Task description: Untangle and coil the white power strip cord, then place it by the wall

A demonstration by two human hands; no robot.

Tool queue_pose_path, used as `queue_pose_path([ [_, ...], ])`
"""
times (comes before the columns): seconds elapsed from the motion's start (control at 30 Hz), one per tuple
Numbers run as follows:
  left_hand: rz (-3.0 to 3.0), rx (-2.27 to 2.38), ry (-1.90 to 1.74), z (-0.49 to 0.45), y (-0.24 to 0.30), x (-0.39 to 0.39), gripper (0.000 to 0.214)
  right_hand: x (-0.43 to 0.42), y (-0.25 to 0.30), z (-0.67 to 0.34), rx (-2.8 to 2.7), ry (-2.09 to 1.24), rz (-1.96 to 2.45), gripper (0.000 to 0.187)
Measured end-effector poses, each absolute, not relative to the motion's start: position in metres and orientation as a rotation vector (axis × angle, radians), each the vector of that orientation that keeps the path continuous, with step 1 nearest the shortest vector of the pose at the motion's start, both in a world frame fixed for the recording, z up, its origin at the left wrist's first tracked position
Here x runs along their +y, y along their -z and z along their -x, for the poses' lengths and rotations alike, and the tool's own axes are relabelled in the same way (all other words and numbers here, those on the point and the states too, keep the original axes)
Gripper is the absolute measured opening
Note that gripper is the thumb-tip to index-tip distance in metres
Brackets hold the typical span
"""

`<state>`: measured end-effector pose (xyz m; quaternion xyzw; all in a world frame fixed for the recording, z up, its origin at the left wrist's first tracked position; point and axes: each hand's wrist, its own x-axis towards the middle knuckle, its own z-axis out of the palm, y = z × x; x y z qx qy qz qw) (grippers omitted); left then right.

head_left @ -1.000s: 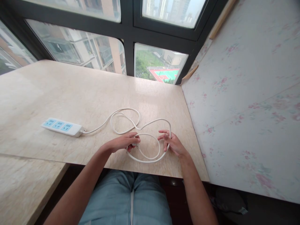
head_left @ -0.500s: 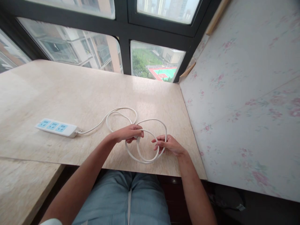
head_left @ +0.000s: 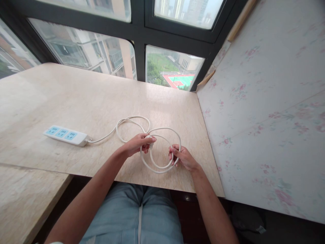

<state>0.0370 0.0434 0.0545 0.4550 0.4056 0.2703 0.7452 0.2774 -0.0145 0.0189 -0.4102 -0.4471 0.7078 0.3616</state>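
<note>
A white power strip (head_left: 65, 135) with three blue socket faces lies on the left of the stone ledge. From its right end runs a white power cord (head_left: 103, 137), looped on the ledge and then coiled between my hands. My left hand (head_left: 139, 143) is closed on the cord at the coil's left side, next to the plug end (head_left: 151, 145), which is partly hidden by the fingers. At the coil's right side my right hand (head_left: 183, 157) pinches the cord between thumb and fingers.
Dark-framed windows (head_left: 175, 37) stand along the ledge's far edge. A wall with floral paper (head_left: 259, 118) bounds the right side. The ledge's front edge (head_left: 157, 186) runs just before my legs, and a lower slab (head_left: 25, 196) lies at left.
My right hand has closed its fingers on the coil's right side. My left hand has shifted slightly, and its grip has turned a little. The view has moved slightly.
</note>
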Motion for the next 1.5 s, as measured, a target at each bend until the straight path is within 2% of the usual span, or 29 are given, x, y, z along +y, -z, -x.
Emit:
queue_pose_path([
  [0.2, -0.464, 0.729, -1.005, -0.054, -0.041, 0.008, 0.026, -0.014, -0.016, -0.272, -1.1, -1.775, 1.053, 0.036],
  [0.33, -0.212, 0.588, -1.061, -0.061, -0.041, -0.009, 0.036, -0.015, -0.016, -0.269, -1.046, -1.743, 1.073, 0.037],
  [0.5, -0.09, 0.635, -1.084, -0.072, -0.037, -0.016, 0.026, -0.015, -0.014, -0.267, -1.01, -1.724, 1.066, 0.039],
  [0.7, -0.216, 0.696, -1.137, -0.081, -0.034, -0.024, 0.047, -0.016, -0.015, -0.265, -1.0, -1.73, 1.047, 0.038],
  [1.0, -0.344, 0.699, -0.879, -0.061, -0.035, -0.019, 0.042, -0.019, -0.022, -0.272, -1.008, -1.875, 0.829, 0.02],
  [1.23, -0.575, 0.653, -0.447, -0.036, -0.044, -0.008, 0.044, -0.017, -0.021, -0.276, -0.893, -1.998, 0.622, 0.038],
  [1.5, -0.822, 0.796, -0.101, -0.027, -0.06, 0.015, 0.051, -0.015, -0.016, -0.269, -0.977, -2.062, 0.715, 0.033],
])
